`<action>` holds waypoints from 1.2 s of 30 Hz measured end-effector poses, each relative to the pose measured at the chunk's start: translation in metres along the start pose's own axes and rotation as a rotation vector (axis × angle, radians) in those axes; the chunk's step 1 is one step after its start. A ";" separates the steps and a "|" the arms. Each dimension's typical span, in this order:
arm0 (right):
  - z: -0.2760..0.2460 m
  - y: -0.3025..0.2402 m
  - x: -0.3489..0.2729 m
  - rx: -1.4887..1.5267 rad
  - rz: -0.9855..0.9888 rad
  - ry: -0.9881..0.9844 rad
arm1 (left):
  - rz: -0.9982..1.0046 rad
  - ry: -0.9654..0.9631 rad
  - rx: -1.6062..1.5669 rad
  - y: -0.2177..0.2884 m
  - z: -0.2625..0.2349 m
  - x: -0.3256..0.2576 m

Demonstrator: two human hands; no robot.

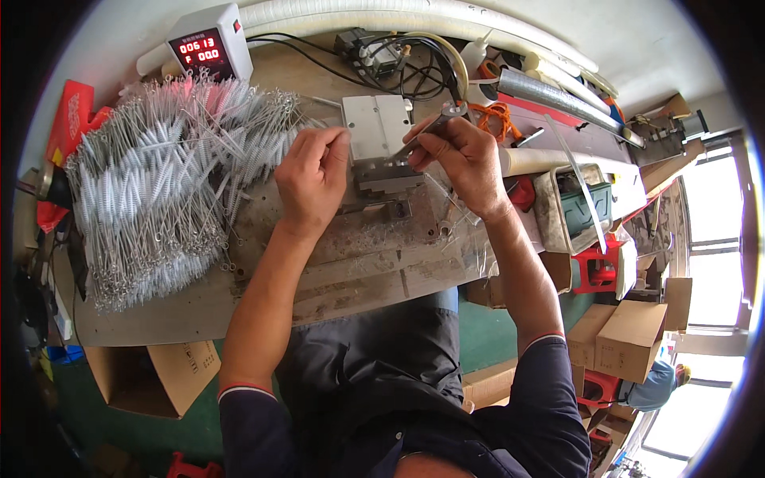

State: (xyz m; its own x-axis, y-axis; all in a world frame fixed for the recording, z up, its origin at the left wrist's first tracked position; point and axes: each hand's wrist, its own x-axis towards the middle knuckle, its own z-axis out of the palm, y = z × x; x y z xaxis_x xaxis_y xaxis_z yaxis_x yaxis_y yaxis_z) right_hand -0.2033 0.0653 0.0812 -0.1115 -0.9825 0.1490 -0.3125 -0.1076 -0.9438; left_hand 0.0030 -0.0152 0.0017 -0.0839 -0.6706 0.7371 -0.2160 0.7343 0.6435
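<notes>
Over the machine block's left side, my left hand [312, 177] is closed, thumb pressed to curled fingers; anything between them is too small or hidden to make out. My right hand [468, 163] pinches a narrow grey metal piece [431, 130], which slants down toward the block and has a rounded upper end. I cannot tell whether this piece is loose or part of the machine. Between my hands stands the silvery metal block [376, 126], with a darker clamp-like part [389, 174] at its front. Left of my left hand lies a big heap of white-bristled wire brushes [163, 187] with looped ends.
A control box [209, 44] with a red lit display stands behind the brushes. Cables run to a black device [370, 54]. Right of my right hand are an orange cord [499, 119] and a tub [575, 199]. Cartons [631, 338] and a red stool [596, 271] stand beyond.
</notes>
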 end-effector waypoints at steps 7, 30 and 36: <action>0.004 0.012 0.005 0.011 0.013 -0.057 | 0.000 -0.007 0.000 -0.001 0.000 0.003; -0.001 -0.019 -0.016 -0.655 -0.303 -0.146 | 0.013 -0.348 -0.150 0.014 -0.005 -0.001; -0.013 -0.044 -0.008 -0.785 -0.320 -0.319 | -0.567 -0.364 -0.549 0.013 -0.009 -0.005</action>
State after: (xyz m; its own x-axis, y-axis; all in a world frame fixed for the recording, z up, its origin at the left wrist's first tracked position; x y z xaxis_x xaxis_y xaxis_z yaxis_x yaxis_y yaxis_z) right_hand -0.2008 0.0796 0.1256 0.3219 -0.9313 0.1706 -0.8501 -0.3636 -0.3810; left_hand 0.0089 -0.0014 0.0087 -0.4314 -0.8740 0.2238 0.1724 0.1636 0.9713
